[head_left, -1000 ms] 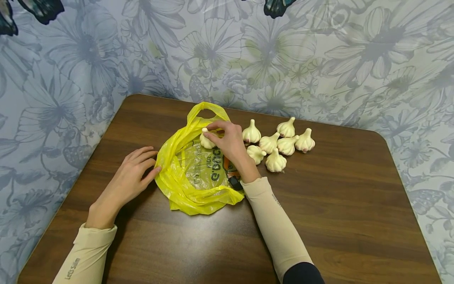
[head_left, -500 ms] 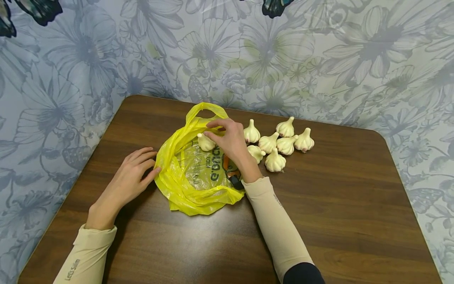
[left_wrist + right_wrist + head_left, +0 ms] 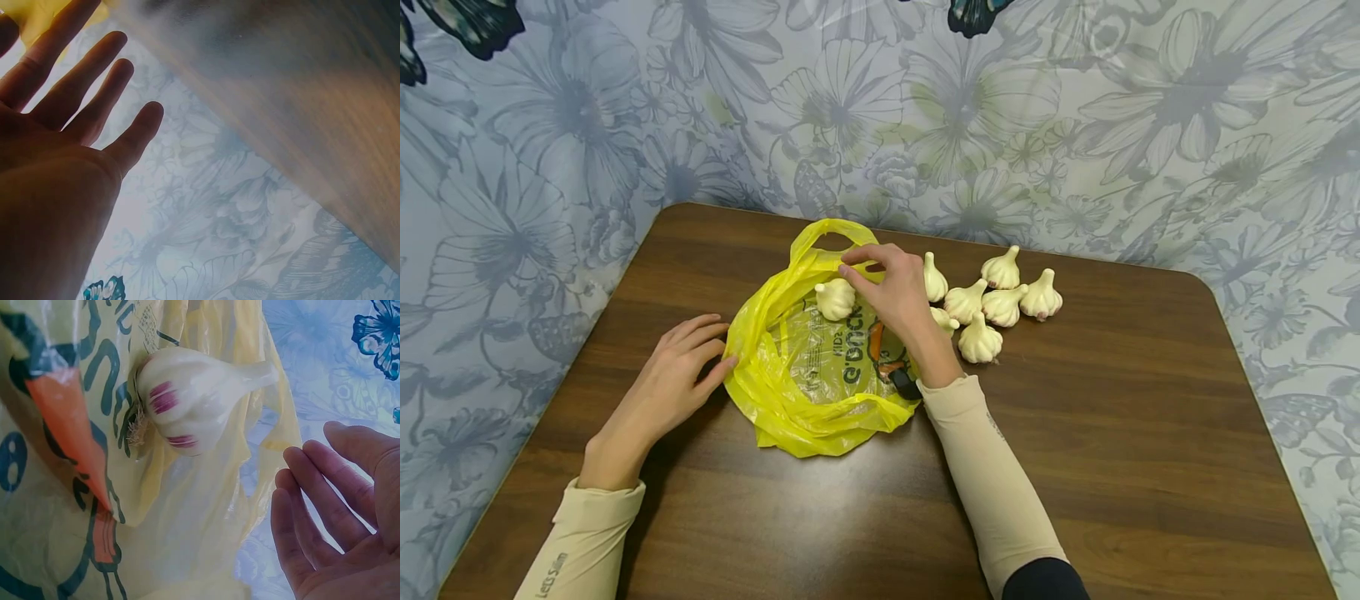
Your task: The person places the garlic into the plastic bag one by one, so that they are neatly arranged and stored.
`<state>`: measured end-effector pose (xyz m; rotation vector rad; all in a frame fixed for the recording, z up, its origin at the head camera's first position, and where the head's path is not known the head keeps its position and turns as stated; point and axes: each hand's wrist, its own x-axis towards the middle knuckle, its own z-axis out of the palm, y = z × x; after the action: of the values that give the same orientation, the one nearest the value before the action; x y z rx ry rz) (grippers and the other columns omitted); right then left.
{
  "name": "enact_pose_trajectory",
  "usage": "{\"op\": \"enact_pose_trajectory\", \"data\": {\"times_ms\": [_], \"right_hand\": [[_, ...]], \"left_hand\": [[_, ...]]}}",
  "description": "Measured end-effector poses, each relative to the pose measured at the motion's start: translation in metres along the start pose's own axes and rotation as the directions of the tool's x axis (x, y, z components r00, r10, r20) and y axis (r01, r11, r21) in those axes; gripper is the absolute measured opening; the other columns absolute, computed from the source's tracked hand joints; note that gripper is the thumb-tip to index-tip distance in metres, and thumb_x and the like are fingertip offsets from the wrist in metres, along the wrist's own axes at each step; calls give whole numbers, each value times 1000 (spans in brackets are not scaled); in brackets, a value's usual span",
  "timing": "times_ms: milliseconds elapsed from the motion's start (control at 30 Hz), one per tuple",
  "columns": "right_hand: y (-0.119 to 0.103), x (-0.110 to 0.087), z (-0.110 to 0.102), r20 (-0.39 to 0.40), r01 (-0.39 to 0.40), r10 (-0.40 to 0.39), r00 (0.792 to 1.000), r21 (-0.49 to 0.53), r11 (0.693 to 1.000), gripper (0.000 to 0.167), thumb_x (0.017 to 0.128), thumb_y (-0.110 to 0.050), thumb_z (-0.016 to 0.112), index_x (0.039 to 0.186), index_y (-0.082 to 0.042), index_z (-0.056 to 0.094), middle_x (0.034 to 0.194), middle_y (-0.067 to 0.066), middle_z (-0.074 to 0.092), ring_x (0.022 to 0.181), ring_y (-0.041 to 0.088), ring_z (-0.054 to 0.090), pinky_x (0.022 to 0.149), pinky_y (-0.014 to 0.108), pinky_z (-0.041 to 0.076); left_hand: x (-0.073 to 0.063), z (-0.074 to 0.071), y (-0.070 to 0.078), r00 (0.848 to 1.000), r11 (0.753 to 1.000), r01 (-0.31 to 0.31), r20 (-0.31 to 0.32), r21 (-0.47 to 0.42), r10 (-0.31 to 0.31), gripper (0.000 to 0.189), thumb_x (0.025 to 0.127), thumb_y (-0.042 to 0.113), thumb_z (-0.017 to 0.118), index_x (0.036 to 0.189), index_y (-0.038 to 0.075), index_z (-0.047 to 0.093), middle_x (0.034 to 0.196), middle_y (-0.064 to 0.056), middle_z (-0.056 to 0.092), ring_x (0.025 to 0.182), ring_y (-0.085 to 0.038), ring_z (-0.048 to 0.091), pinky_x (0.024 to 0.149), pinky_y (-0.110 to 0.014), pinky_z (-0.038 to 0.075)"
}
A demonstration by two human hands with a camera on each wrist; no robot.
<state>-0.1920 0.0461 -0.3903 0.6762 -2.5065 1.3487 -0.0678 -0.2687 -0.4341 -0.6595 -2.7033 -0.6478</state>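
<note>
A crinkled yellow plastic bag cradles bulbous white garlic, left fingers spread at nine o'clock, right fingers parted at two.

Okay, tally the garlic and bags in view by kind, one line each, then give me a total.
Garlic: 8 (7 outside the bag, 1 in it)
Bag: 1
Total: 9
</note>
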Motion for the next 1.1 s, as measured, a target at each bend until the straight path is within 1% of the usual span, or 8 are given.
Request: {"op": "enact_pose_trajectory", "data": {"times_ms": [133,433,600,700,867,933,1033,1100], "right_hand": [[-2,-2,-2,-4,4,-4,1000,9,1000,18,98,-20,77,111,-8,82,106,5,81,103,25,70,92,46,61],[-2,-8,-10,-14,17,-18,1000,-18,1000,17,98,-20,77,111,-9,82,106,4,81,103,24,71,92,42,61],[2,-15,-20,-20,20,-21,1000,-46,999,17,99,-20,76,110,-9,82,104,5,80,101,27,71,90,46,61],[5,-21,-28,-31,22,-24,999,-67,998,16,99,-20,76,109,-9,83,103,5,80,96,29,71,87,49,60],[6,-28,-38,-55,49,-54,997,-73,996,15,99,-20,76,109,-11,82,100,5,80,91,32,71,82,45,58],[6,-28,-40,-58,57,-61,996,-70,996,15,99,-20,76,109,-11,83,99,5,80,90,32,72,86,43,58],[7,-29,-42,-58,57,-61,996,-75,996,14,100,-20,75,108,-11,83,98,5,80,89,30,74,94,44,57],[9,-31,-45,-60,50,-56,997,-84,995,14,99,-20,75,107,-10,83,97,5,80,89,31,74,94,46,58]], "left_hand": [[0,0,0,1000,1000,6,5,-1,-6,21,90,11,81,107,0,77,129,-26,69,135,-47,53,113,-71,38],[0,0,1,1000,1000,-4,3,-3,4,19,90,10,81,105,0,76,129,-27,69,134,-47,53,113,-70,39],[1,0,1,1000,1000,-2,5,-2,2,19,90,10,81,105,0,76,129,-27,69,134,-47,53,113,-70,38],[1,-1,2,1000,1000,-5,7,0,5,15,90,10,81,101,0,76,128,-27,69,134,-47,53,112,-71,39],[1,0,1,1000,1000,-3,12,4,2,15,90,10,81,101,0,76,129,-27,69,134,-47,53,111,-72,39],[1,0,1,1000,1000,-6,10,4,6,18,90,10,81,103,-1,76,129,-28,69,134,-47,53,111,-72,39],[1,1,2,1000,1000,-15,5,0,15,19,89,9,81,105,-1,76,128,-28,69,134,-48,53,111,-72,39],[2,2,2,1000,1000,-18,2,-3,18,19,89,9,81,105,-1,76,128,-28,69,134,-48,53,111,-72,39]]}}
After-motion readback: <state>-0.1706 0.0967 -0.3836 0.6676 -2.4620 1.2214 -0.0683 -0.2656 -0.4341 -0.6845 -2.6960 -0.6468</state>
